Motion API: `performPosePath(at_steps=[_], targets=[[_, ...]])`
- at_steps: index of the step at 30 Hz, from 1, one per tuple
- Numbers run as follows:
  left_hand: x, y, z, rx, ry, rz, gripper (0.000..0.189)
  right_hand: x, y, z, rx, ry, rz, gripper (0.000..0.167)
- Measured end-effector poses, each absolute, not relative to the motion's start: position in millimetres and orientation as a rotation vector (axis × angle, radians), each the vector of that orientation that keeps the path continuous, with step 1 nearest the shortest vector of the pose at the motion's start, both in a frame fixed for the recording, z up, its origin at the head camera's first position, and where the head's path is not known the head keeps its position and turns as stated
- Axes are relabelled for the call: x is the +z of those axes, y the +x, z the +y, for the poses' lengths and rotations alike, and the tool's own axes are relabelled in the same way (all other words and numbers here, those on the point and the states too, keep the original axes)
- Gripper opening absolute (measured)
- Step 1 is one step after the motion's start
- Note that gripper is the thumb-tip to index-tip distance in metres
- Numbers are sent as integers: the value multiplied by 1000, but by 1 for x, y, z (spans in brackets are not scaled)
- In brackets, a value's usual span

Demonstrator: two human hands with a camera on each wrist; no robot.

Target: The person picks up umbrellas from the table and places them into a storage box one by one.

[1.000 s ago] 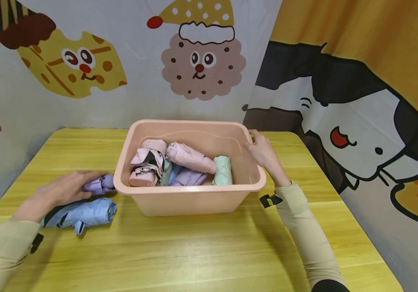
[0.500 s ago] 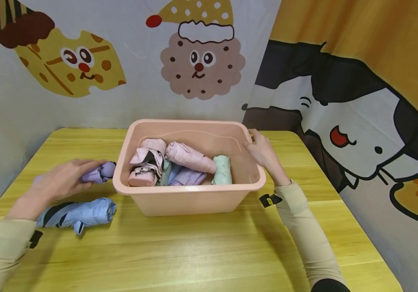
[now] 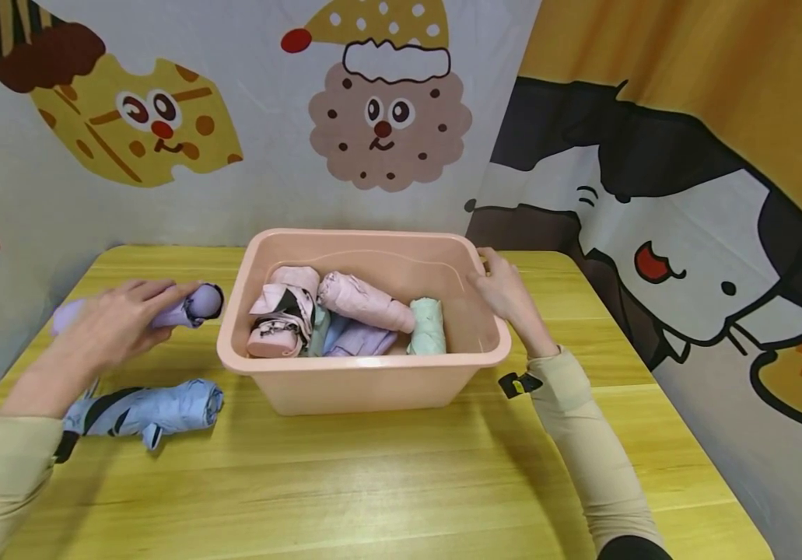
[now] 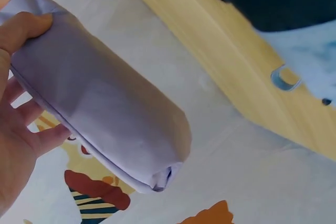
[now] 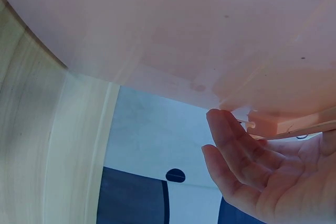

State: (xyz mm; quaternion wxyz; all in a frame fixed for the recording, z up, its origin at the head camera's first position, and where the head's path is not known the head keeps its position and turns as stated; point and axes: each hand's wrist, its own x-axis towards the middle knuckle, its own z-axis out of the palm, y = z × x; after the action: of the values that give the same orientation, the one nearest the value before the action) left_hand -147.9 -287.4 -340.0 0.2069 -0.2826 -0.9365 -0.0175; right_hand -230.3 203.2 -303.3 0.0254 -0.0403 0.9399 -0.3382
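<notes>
In the head view my left hand (image 3: 110,323) grips a purple folded umbrella (image 3: 173,311), lifted above the table at the left of the pink plastic bin (image 3: 365,385). The left wrist view shows the thumb on top of the purple umbrella (image 4: 110,98) and the other fingers underneath. A blue folded umbrella (image 3: 169,407) with black markings lies on the table below that hand. My right hand (image 3: 502,292) holds the bin's right rim, its fingers under the lip in the right wrist view. Inside the bin lie several folded umbrellas, including a light pink one (image 3: 365,302) and a mint green one (image 3: 427,327).
The wooden table (image 3: 386,490) reaches back to a wall cloth (image 3: 253,148) printed with cartoon figures. At the right, the cloth (image 3: 688,218) slants close along the table's edge. The bin's front wall stands between its contents and the near side of the table.
My left hand has raised the purple umbrella off the table, up and away from the blue one. The right hand, the bin and its contents have stayed still.
</notes>
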Motion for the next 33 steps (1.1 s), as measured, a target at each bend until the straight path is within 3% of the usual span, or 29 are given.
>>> performPosePath(at_steps=[3,5,7,10,33], targets=[[-336,-147,-286,-12,-768,-2592,78,-303,-230,204,-1047,-122,2903,54],[-335,-148,-287,11,-767,-2564,57,-303,-230,204,-1048,-120,2901,54],[-333,-149,-287,25,-775,-2517,50,-303,-230,204,-1050,-117,2897,54],[-331,-152,-288,50,-796,-2429,79,-303,-230,204,-1050,-118,2895,54],[-301,-157,-273,81,-842,-2219,66,-302,-228,204,-1045,-130,2907,54]])
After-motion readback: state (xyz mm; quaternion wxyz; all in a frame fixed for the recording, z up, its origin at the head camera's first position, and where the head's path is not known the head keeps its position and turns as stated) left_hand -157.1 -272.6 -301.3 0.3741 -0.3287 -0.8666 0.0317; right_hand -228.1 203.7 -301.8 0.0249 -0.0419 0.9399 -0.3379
